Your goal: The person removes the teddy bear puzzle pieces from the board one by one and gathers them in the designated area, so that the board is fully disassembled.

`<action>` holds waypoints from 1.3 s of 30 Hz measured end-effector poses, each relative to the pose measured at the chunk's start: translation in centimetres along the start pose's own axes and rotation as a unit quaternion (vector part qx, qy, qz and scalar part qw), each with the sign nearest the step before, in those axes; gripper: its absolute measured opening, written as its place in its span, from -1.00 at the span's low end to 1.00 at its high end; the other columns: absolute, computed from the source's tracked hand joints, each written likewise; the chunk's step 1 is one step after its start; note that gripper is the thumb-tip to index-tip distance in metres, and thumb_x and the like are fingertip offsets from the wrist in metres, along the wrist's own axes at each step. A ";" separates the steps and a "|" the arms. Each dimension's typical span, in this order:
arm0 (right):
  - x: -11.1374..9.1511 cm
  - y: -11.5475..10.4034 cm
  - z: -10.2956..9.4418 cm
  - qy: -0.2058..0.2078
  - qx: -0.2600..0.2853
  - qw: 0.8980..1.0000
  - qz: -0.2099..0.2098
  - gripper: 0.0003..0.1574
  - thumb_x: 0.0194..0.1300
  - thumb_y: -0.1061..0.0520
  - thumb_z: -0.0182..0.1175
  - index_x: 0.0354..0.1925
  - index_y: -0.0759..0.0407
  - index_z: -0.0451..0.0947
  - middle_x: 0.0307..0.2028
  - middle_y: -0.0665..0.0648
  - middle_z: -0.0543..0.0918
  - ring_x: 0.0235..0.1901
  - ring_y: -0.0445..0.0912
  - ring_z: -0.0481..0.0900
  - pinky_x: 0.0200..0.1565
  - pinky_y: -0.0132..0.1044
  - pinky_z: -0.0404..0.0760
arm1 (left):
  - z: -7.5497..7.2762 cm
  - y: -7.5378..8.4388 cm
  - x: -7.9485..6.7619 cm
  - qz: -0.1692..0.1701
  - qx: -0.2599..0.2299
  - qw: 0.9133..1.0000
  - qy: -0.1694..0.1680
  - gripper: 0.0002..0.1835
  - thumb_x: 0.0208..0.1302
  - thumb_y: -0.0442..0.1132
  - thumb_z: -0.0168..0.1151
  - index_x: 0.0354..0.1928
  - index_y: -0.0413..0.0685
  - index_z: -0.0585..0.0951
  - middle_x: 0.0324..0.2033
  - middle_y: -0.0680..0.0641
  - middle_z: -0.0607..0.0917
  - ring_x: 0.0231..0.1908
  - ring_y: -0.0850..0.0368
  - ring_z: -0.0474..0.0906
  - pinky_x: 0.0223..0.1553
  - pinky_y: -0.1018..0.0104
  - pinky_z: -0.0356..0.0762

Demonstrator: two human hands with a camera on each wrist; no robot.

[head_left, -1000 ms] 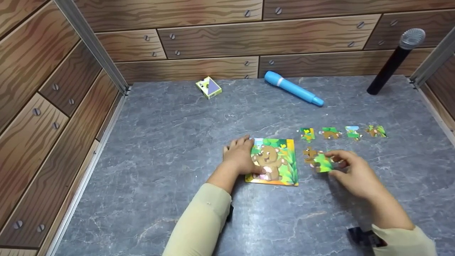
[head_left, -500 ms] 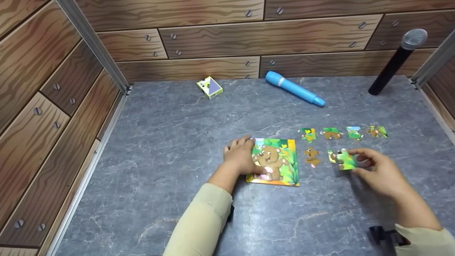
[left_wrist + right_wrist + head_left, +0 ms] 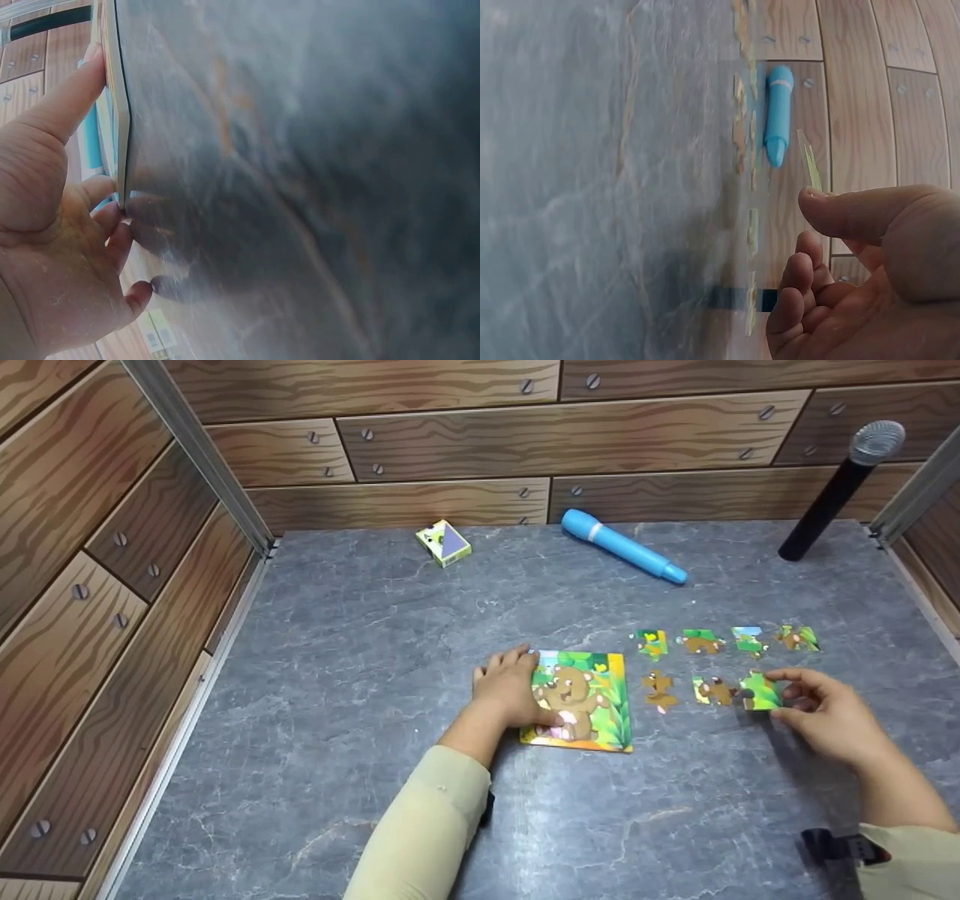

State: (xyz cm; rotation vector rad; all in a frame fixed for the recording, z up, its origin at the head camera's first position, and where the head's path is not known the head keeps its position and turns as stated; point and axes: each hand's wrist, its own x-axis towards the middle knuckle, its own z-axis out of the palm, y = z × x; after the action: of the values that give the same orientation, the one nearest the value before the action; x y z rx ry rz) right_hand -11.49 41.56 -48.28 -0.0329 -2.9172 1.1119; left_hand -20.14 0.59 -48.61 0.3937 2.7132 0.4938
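My left hand [image 3: 506,690] rests on the left side of a square bear picture board [image 3: 592,705], thumb across its face and fingers at its left edge. In the left wrist view, the fingertips [image 3: 139,296] meet the tabletop beside the board's edge [image 3: 121,127]. Thumb and fingers of my right hand [image 3: 829,720] pinch a green jigsaw piece [image 3: 763,691] by its right side. The right wrist view shows that piece [image 3: 810,161] edge-on, raised off the table. Just left of it lies a brown-and-green bear piece [image 3: 714,691], and farther left a brown piece [image 3: 659,691].
Several jigsaw pieces lie in a row behind, including a bear one [image 3: 701,642] and a yellow-and-green one [image 3: 652,643]. Farther back are a small card box [image 3: 444,544], a blue marker-shaped tube [image 3: 624,546] and a standing microphone [image 3: 832,499]. Wood-patterned walls [image 3: 442,446] enclose the table.
My right hand has carried the green piece rightward, past the brown piece and the bear piece, which are now uncovered. My left hand stays on the board.
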 end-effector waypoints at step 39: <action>2.9 2.9 -0.5 -0.079 -0.012 0.995 0.063 -0.38 0.38 0.37 0.26 0.35 0.48 0.39 -0.38 0.11 0.40 -0.53 -0.13 0.35 -0.49 -0.28 0.37 | 0.4 -0.1 0.3 -0.005 -0.001 1.000 0.010 0.25 -0.02 0.38 0.62 0.67 0.11 0.24 0.66 0.04 0.14 0.59 -0.07 0.06 0.49 -0.23 0.02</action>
State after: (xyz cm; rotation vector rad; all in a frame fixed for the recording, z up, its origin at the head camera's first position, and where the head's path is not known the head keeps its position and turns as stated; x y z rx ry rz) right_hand -14.36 44.07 -49.81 -0.1359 -3.1078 1.1457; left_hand -20.33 0.72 -49.06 0.3758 2.7321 0.4997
